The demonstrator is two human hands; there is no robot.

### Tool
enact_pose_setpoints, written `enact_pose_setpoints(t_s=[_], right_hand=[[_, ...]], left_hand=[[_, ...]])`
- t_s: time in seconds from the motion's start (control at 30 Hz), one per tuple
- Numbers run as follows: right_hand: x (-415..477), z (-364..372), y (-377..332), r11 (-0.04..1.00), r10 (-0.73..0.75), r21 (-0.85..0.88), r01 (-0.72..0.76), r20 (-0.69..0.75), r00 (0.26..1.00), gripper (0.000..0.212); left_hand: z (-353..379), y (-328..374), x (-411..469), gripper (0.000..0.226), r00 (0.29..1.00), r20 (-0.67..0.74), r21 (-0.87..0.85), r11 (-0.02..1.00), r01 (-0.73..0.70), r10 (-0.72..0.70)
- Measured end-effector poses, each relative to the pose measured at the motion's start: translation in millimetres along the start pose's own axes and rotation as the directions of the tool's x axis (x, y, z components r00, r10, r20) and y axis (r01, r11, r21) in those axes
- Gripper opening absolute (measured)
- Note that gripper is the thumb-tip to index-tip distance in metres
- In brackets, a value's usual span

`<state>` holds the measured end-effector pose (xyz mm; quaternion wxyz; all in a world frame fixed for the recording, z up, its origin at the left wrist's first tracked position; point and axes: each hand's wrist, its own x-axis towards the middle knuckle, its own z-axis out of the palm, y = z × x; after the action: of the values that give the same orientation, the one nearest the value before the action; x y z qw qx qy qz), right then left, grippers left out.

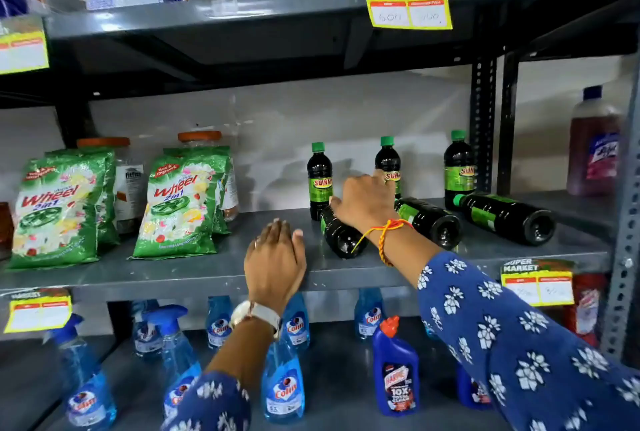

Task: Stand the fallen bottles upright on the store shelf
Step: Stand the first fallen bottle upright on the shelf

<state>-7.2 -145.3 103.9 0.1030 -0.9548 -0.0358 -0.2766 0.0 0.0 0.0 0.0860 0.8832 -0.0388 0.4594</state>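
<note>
Three dark bottles with green caps and green labels stand upright at the back of the middle shelf (173, 271): a left one (319, 181), a middle one (388, 159) and a right one (459, 167). In front of them lie three fallen bottles with their bases toward me: a left one (341, 238), a middle one (429, 221) and a right one (505, 217). My right hand (363, 204) curls over the neck end of the left fallen bottle, hiding its cap. My left hand (275, 261) lies flat on the shelf's front edge, holding nothing.
Green detergent packs (55, 205) and orange-lidded jars (199, 140) fill the shelf's left half. Blue spray bottles (282, 385) and a blue toilet cleaner (396, 371) stand on the shelf below. A metal upright (483, 119) and a pink bottle (594, 146) stand to the right.
</note>
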Motion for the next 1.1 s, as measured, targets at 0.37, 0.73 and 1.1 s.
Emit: enact_pose_setpoints(t_s=[0.37, 0.73, 1.1], right_hand=[[21.6, 54.6, -28.1, 0.992, 0.065, -0.114, -0.046, 0.166, 0.984, 0.041], [3.7, 77.4, 9.4, 0.769, 0.081, 0.638, -0.037, -0.040, 0.996, 0.064], [12.8, 86.3, 16.8, 0.544, 0.061, 0.823, -0.166, 0.159, 0.985, 0.068]], left_hand=[[13.0, -13.1, -24.0, 0.037, 0.967, -0.244, 0.037, 0.998, -0.059, 0.067], [13.6, -12.5, -24.5, 0.035, 0.983, -0.180, 0.010, 0.999, -0.042, 0.043], [15.8, -12.4, -28.3, 0.037, 0.989, -0.146, -0.013, 1.000, 0.002, -0.004]])
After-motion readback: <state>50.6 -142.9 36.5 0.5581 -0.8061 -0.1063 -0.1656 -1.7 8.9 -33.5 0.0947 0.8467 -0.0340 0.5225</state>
